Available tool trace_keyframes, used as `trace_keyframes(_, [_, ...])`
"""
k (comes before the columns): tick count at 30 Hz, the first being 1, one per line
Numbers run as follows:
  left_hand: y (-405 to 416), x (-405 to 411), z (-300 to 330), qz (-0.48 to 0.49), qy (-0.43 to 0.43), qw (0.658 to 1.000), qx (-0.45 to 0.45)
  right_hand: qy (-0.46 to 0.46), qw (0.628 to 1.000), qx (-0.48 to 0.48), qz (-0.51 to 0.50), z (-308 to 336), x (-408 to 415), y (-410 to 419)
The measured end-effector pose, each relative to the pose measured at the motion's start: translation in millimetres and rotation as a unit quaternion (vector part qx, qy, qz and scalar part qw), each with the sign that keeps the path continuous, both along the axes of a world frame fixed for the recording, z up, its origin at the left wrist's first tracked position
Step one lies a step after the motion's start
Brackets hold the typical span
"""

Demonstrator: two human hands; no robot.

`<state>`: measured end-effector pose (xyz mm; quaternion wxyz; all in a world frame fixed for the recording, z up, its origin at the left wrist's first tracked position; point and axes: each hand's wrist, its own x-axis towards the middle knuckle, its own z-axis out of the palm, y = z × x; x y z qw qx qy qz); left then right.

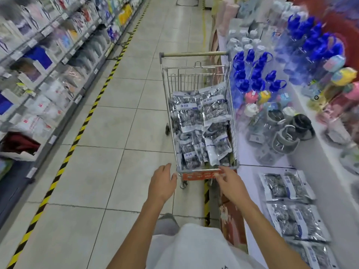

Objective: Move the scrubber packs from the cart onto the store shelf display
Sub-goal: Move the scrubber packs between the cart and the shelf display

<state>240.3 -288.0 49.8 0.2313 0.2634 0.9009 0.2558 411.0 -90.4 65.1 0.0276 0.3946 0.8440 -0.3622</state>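
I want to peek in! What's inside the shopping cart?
The shopping cart holds a heap of silver scrubber packs with blue labels, piled on each other. The packs cover the cart's bottom, so anything beneath them can't be seen.

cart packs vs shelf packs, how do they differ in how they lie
The cart packs are heaped loosely, tilted and overlapping inside the cart; the shelf packs lie flat in a row on the white shelf. The cart packs are many; the shelf packs in view are few. Both are the same silvery packs with blue labels.
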Motion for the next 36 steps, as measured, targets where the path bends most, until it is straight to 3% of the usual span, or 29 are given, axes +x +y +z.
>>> trace_keyframes(15, [182, -209, -35, -0.048, -0.086, 0.995, -0.027, -0.014, 0.997, -0.025, -0.074, -13, -233, 190])
trace_keyframes(24, [303, -306, -81, 0.029, -0.185, 0.981, -0.047, -0.060, 0.985, -0.069, -0.143, -73, -320, 305])
trace_keyframes(29, [348, -330, -112, 0.162, -0.282, 0.944, -0.057, -0.086, 0.981, -0.054, -0.165, -118, -354, 373])
trace_keyframes(36, [371, -342, -144, 0.337, -0.410, 0.848, -0.007, -0.076, 0.973, -0.053, -0.210, -161, -372, 416])
